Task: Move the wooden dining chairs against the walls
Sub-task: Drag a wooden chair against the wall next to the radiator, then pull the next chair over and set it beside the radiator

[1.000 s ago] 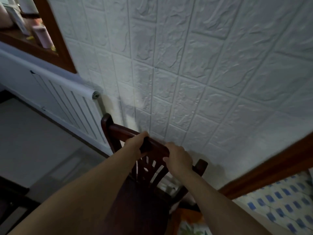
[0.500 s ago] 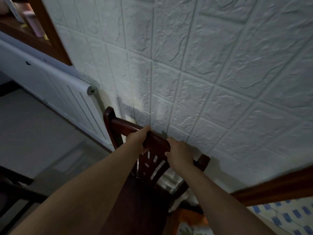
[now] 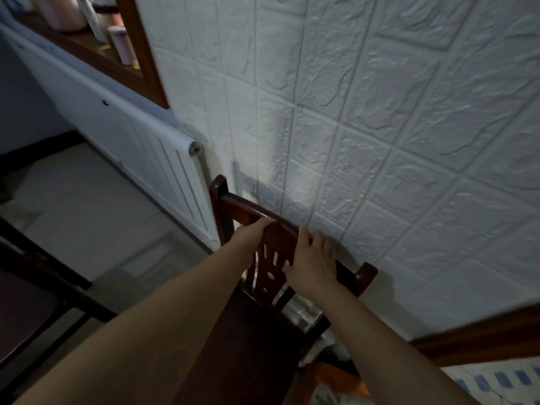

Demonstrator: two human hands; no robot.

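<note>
A dark wooden dining chair (image 3: 233, 204) stands with its back rail close against the white embossed wall (image 3: 365, 118). Its seat runs toward me between my forearms. My left hand (image 3: 251, 235) grips the top rail near its middle, thumb over the edge. My right hand (image 3: 311, 263) rests on the rail just to the right, fingers spread and lifted off the wood. The chair's legs are hidden below the seat.
A white radiator (image 3: 146, 147) runs along the wall to the left, under a wooden sill (image 3: 96, 58) with bottles. A dark piece of furniture (image 3: 43, 290) sits at the lower left. Wooden trim (image 3: 482, 337) and an orange object (image 3: 330, 384) lie to the right.
The chair back has come closer to the wall. My right hand has loosened from a closed grip to spread fingers on the rail. My left hand keeps its hold.
</note>
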